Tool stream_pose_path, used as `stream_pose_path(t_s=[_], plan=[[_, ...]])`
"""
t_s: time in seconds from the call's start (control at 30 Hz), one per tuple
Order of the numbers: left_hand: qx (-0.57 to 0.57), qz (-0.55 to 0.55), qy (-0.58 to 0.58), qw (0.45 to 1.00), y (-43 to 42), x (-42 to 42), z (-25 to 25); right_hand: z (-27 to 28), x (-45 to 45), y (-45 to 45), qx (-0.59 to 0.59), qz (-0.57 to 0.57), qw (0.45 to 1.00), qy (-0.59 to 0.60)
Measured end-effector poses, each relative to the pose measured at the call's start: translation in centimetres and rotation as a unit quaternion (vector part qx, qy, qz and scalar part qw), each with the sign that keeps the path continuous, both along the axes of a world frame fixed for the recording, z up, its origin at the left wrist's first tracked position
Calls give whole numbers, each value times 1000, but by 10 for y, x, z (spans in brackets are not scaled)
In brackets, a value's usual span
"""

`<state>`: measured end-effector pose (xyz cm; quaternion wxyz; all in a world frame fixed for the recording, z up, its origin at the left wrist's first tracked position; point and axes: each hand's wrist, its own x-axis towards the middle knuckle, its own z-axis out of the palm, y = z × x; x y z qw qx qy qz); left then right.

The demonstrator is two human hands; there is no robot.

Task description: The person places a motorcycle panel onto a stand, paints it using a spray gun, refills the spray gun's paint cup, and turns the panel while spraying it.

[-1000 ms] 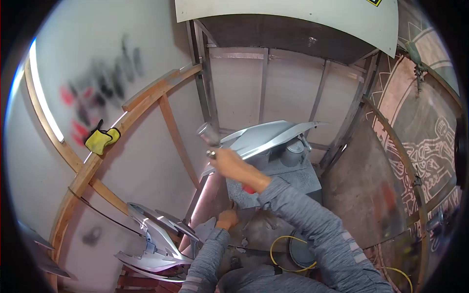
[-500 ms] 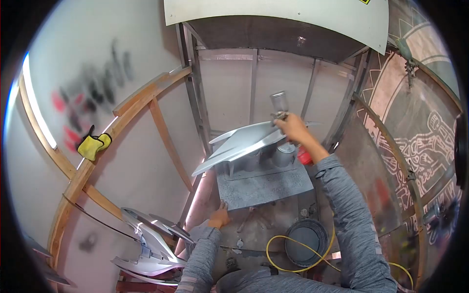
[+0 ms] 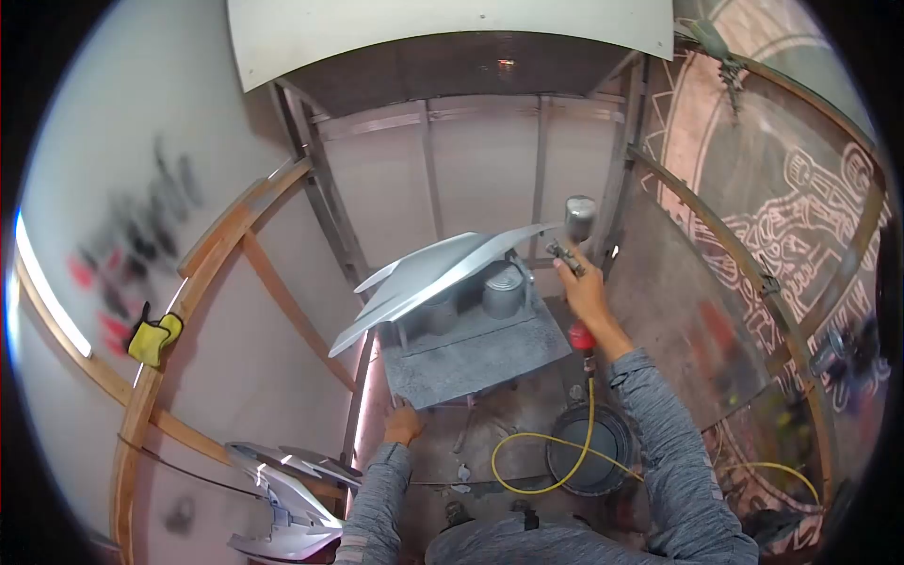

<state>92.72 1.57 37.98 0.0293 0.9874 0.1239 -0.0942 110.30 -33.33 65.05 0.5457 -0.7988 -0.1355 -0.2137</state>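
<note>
My right hand [image 3: 588, 292] grips a spray gun [image 3: 565, 254] with a metal paint cup [image 3: 580, 218] on top, just off the right end of a silver body panel [image 3: 428, 268]. A red fitting [image 3: 581, 335] hangs below the hand, joined to a yellow hose [image 3: 591, 405]. The panel lies tilted over cans, one of them a grey-coated can [image 3: 504, 292], on a grey-speckled board [image 3: 471, 363]. At the board's near left corner, my left hand [image 3: 403, 423] has its fingers closed on the edge; the fingertips are partly hidden.
Below the board stands a dark bucket [image 3: 591, 452], the hose looping over it. More silver panels [image 3: 287, 504] rest at lower left. A yellow-black cloth item [image 3: 155, 339] hangs on the wooden rail [image 3: 202, 282]. A white hood [image 3: 452, 24] overhangs the back wall.
My right hand has moved the spray gun right along the panel, past its end, and the gun has turned. The view has shifted to the right. My left hand stays at the board's corner.
</note>
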Motion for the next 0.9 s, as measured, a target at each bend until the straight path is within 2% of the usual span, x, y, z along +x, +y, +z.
stream_pose_path(t_s=[0.07, 0.1, 0.17, 0.2, 0.23, 0.27, 0.3, 0.37, 0.4, 0.47, 0.5, 0.57, 0.63, 0.7, 0.83, 0.9], plan=[[12, 31, -21, 999, -21, 9, 8, 4, -32, -5, 12, 38, 996, 80], [14, 22, -19, 999, -38, 14, 25, -3, -41, -10, 15, 29, 996, 82], [-126, -82, -115, 982, -82, 31, 83, -20, -59, -18, 20, 39, 997, 65], [-183, -111, -199, 956, -105, 42, 99, -32, -66, -23, 22, 28, 997, 66], [-241, -139, -281, 919, -129, 53, 116, -47, -72, -28, 20, 37, 999, 14], [-318, -167, -324, 875, -156, 60, 146, -58, -81, -34, 18, 46, 998, -39], [-393, -193, -362, 823, -182, 61, 182, -63, -94, -39, 18, 36, 998, -38], [-431, -258, -375, 779, -227, 53, 248, -73, -119, -53, -75, 8, 995, -71], [-434, -267, -370, 777, -243, 53, 267, -92, -125, -61, -74, -3, 995, -70], [-297, -390, -438, 753, -272, 52, 291, -136, -129, -78, -118, 0, 993, -31], [-301, -399, -433, 750, -284, 49, 298, -141, -139, -86, -116, -11, 993, -28], [-252, -430, -313, 808, -303, 46, 305, -149, -155, -96, -147, -39, 988, -28], [-254, -454, -297, 801, -320, 46, 309, -165, -164, -110, -134, -47, 987, -67], [-225, -468, -199, 831, -334, 42, 314, -177, -178, -119, -173, -62, 982, -43], [-248, -487, -162, 822, -348, 44, 311, -172, -213, -126, -140, -82, 987, 17], [-310, -492, -50, 812, -345, 51, 313, -158, -229, -122, -104, -86, 991, -19]])
